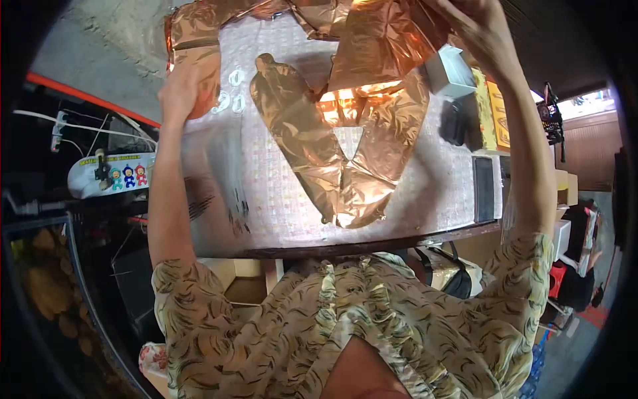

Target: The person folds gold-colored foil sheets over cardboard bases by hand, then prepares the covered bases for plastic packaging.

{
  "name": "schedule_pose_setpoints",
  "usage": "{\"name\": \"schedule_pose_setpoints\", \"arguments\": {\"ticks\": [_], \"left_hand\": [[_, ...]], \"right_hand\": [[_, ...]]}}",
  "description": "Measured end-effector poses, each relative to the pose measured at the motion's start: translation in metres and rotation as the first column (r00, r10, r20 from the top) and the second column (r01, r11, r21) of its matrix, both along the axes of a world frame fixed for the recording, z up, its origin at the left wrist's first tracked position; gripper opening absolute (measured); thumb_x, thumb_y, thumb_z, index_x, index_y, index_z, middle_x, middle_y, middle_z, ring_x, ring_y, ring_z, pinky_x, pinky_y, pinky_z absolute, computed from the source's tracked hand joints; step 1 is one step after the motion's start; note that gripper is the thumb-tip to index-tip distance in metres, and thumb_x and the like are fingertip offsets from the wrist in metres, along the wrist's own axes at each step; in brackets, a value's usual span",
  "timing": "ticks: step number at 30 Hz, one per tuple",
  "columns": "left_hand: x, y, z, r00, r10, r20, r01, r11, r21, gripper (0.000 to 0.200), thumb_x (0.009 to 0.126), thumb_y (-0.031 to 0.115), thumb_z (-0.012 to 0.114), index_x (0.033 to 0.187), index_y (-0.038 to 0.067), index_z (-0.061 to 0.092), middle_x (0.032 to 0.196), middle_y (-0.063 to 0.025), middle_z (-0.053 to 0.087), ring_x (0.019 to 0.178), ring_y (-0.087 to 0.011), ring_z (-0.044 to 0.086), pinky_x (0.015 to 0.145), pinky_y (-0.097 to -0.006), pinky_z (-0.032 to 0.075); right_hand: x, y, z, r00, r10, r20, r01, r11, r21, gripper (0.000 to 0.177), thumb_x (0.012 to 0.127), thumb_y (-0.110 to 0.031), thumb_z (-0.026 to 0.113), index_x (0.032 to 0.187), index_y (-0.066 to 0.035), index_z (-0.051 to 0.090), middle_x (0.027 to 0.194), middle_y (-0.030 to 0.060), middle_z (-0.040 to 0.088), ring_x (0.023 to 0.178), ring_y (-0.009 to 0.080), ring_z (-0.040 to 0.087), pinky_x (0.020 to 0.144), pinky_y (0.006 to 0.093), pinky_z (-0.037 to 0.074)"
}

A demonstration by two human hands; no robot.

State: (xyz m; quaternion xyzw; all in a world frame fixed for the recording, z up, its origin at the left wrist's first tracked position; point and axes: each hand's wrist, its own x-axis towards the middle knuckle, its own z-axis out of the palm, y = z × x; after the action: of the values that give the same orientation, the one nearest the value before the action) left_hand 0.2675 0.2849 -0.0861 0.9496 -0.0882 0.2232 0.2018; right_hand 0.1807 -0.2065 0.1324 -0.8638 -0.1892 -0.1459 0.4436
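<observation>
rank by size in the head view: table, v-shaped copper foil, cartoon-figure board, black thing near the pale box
Largest to smallest:
1. Table
2. V-shaped copper foil
3. Cartoon-figure board
4. Black thing

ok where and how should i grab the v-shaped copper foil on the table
Probably pinch the V-shaped copper foil at its narrow lower tip, from the person's side: it lies flat, that tip points nearest, and other foil hides some of its far part.

glare streaks the copper foil (385,53) amid dark, warped edges.
</observation>
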Motion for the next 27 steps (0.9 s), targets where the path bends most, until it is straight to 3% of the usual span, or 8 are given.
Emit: {"name": "schedule_pose_setpoints", "arguments": {"ticks": [4,7,9,13,15,17,23,27], "left_hand": [[-0.009,0.004,-0.026,0.957,0.253,-0.142,-0.178,0.898,0.403,0.05,0.101,0.051,0.051,0.144,0.027,0.057,0.161,0.0001,0.039,0.15,-0.0274,0.03,0.11,-0.0755,0.021],[-0.005,0.023,-0.019,0.903,0.3,-0.306,-0.166,0.903,0.395,0.05,0.1,0.052,0.053,0.143,0.028,0.058,0.167,0.0008,0.028,0.15,-0.0289,0.029,0.109,-0.0779,0.02],[-0.009,0.013,-0.012,0.927,0.318,-0.199,-0.221,0.891,0.397,0.051,0.099,0.05,0.056,0.142,0.023,0.058,0.154,-0.0085,0.049,0.136,-0.0339,0.049,0.109,-0.0678,0.034],[-0.043,-0.058,0.043,0.904,-0.134,-0.406,0.044,0.974,-0.223,0.071,0.1,0.059,0.052,0.135,-0.001,0.059,0.102,-0.0246,0.074,0.089,-0.0404,0.073,0.088,-0.0421,0.058],[-0.078,-0.116,0.049,0.561,-0.657,-0.504,-0.283,0.42,-0.862,0.094,0.097,0.075,0.04,0.131,-0.01,0.057,0.113,-0.0277,0.071,0.107,-0.0382,0.07,0.098,-0.0449,0.055],[-0.085,-0.154,0.042,0.378,-0.869,-0.319,-0.343,0.188,-0.92,0.112,0.091,0.086,0.026,0.133,-0.015,0.052,0.127,-0.0277,0.065,0.12,-0.0383,0.064,0.107,-0.045,0.051],[-0.074,-0.203,0.017,0.414,-0.886,-0.209,-0.454,-0.002,-0.891,0.118,0.085,0.092,0.022,0.144,-0.009,0.045,0.141,-0.0226,0.057,0.13,-0.0374,0.057,0.112,-0.0489,0.045],[-0.068,-0.211,-0.002,0.295,-0.899,-0.324,-0.559,0.113,-0.822,0.097,0.093,0.081,0.041,0.146,0.0,0.048,0.142,-0.0167,0.059,0.127,-0.0299,0.06,0.108,-0.0463,0.049]], "right_hand": [[0.013,0.011,0.017,0.999,-0.045,-0.012,0.044,0.998,-0.043,0.018,0.1,-0.009,0.066,0.108,0.004,0.076,0.084,0.006,0.076,0.07,0.0088,0.066,0.059,0.0246,0.054],[0.019,0.008,0.035,0.986,-0.002,0.167,0.014,0.997,-0.073,0.02,0.1,-0.011,0.066,0.108,0.004,0.076,0.085,0.0075,0.077,0.07,0.0099,0.067,0.061,0.026,0.056],[0.018,0.004,0.045,0.963,0.062,0.264,-0.062,0.998,-0.01,0.021,0.101,-0.012,0.065,0.108,0.005,0.075,0.083,0.0062,0.076,0.071,0.0089,0.067,0.064,0.0254,0.057],[-0.022,0.016,0.05,0.889,0.148,0.433,-0.173,0.985,0.02,0.018,0.101,-0.007,0.064,0.106,0.007,0.073,0.083,0.0062,0.074,0.072,0.009,0.067,0.066,0.0229,0.057],[-0.007,-0.09,0.015,0.904,0.008,0.428,0.174,0.906,-0.385,0.027,0.101,-0.013,0.066,0.124,0.0,0.071,0.106,0.0048,0.075,0.09,0.0109,0.07,0.077,0.0229,0.056],[-0.07,0.002,0.039,0.955,0.269,0.129,-0.276,0.96,0.041,0.017,0.099,-0.007,0.066,0.108,0.007,0.072,0.087,0.0081,0.074,0.077,0.0132,0.069,0.073,0.0258,0.058],[-0.133,-0.005,-0.046,0.796,0.347,0.496,-0.223,0.93,-0.293,0.013,0.093,-0.011,0.069,0.102,-0.006,0.077,0.081,0.0052,0.071,0.07,0.0204,0.067,0.066,0.0331,0.054],[-0.176,-0.014,-0.093,0.869,0.39,0.305,-0.263,0.885,-0.385,0.016,0.091,-0.018,0.072,0.095,-0.003,0.076,0.091,0.0093,0.077,0.08,0.023,0.071,0.077,0.039,0.055]]}}
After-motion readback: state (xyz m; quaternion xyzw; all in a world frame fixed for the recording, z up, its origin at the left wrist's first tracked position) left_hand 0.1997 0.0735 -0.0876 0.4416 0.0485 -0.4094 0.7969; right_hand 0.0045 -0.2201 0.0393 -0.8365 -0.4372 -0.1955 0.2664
